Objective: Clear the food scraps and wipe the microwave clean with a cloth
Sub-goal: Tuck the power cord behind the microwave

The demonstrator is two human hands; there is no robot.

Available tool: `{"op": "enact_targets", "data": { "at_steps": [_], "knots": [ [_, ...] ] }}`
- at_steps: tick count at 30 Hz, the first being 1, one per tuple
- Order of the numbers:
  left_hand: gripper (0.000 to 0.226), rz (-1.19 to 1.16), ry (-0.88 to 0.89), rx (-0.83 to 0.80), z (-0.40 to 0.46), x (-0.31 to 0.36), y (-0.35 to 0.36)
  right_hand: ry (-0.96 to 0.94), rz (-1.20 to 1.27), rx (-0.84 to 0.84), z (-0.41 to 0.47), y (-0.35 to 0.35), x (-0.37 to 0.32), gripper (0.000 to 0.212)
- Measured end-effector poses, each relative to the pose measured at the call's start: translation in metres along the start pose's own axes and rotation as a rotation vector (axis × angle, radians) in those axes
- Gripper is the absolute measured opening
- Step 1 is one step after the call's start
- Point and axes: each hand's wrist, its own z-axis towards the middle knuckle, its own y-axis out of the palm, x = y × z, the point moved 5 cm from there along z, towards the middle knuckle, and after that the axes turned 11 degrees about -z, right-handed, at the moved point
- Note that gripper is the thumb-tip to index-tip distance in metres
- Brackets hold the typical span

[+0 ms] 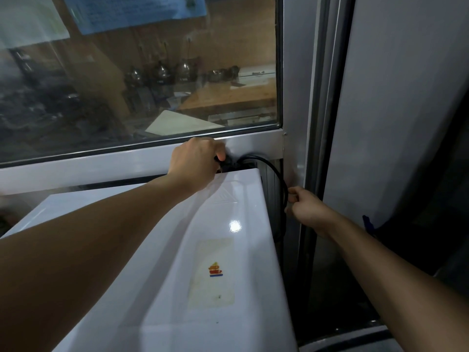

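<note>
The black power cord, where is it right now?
In the head view, the black power cord loops behind the microwave's back right corner, under the window frame, held by left hand and right hand.

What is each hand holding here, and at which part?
Left hand grips the black plug end of the power cord behind the microwave; right hand pinches the cord farther along, beside the microwave.

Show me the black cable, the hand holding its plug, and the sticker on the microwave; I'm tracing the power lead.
black cable (275,171), head view, on its arc.
left hand (195,161), head view, on its back.
sticker (213,271), head view, on its middle.
</note>
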Motion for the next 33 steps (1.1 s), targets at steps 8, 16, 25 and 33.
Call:
{"op": "enact_targets", "data": {
  "at_steps": [8, 16, 25, 33],
  "knots": [
    [0.009, -0.05, -0.039, 0.018, 0.001, 0.004, 0.0, 0.008, 0.004, 0.007, 0.0, 0.0, -0.001, 0.061],
    [0.012, -0.059, -0.05, 0.054, 0.003, 0.006, 0.005, 0.0, 0.038, 0.038, -0.003, -0.001, -0.002, 0.06],
    [0.023, -0.102, 0.007, 0.033, 0.0, -0.001, -0.012, -0.042, 0.029, 0.095, -0.006, -0.007, -0.013, 0.061],
    [0.014, -0.079, -0.054, 0.02, -0.01, -0.025, -0.003, -0.044, -0.005, 0.109, 0.0, -0.002, -0.016, 0.061]
  ]
}}
